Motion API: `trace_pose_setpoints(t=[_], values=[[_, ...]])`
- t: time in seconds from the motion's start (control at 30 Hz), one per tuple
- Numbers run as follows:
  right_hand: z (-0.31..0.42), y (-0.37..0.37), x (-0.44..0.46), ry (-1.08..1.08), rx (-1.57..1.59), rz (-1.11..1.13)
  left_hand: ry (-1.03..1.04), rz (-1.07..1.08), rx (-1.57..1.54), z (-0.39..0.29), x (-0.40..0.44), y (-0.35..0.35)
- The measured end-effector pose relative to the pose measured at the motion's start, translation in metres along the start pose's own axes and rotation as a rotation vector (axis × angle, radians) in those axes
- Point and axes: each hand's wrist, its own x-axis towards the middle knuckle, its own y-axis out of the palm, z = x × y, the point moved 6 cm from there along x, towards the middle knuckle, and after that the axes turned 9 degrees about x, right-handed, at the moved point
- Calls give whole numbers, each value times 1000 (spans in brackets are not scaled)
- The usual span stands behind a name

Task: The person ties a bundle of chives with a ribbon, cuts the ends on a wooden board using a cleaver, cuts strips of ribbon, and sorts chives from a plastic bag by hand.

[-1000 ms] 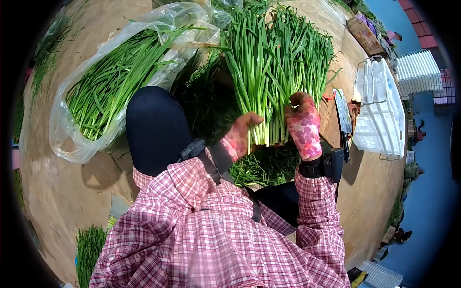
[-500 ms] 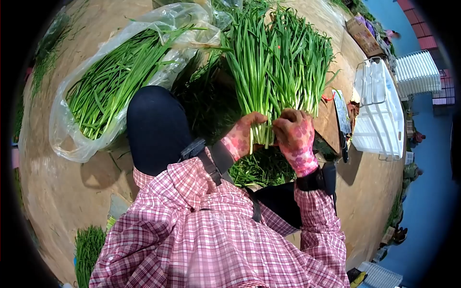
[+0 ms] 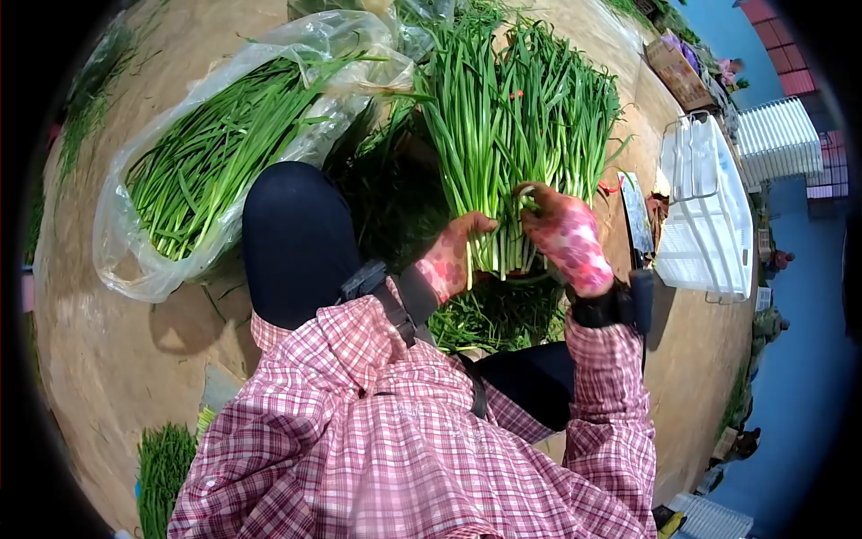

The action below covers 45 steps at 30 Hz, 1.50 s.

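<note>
A thick row of garlic chives (image 3: 530,108) lies in front of me, leaves pointing away and pale stem ends toward me. My left hand (image 3: 452,253), in a pink patterned glove with bare fingertips, is closed around stems at the row's left side, near their cut ends. Just to its right, my right hand (image 3: 564,235) wears a matching glove. Its thumb and fingers are curled together on a few stems, partly hidden by the fingers. Small red spots show among the leaves.
An open clear plastic bag (image 3: 144,278) full of chives lies to the left of my knee (image 3: 292,242). White plastic crates (image 3: 705,216) stand on the right, beyond a dark-edged flat object (image 3: 636,216). Loose green trimmings (image 3: 494,314) lie below my hands. Another bundle (image 3: 166,476) is at lower left.
My right hand has shifted slightly up and right, its wrist turning outward, with the fingers still curled at the stems. My left hand stays in place on the chives.
</note>
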Motion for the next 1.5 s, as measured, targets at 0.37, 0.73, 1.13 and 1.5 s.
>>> trace_pose_setpoints(t=[0.37,0.73,1.13,1.5], values=[[-4,9,43,108,248,207,-61,53,-64,3,7,-8],[-65,-59,-94,89,-439,75,15,-3,-15,7,14,-18],[-31,-63,-66,-145,-206,-143,64,-1,43,4,7,-12],[-35,-41,-39,151,564,-271,-6,123,-63,1,0,6]])
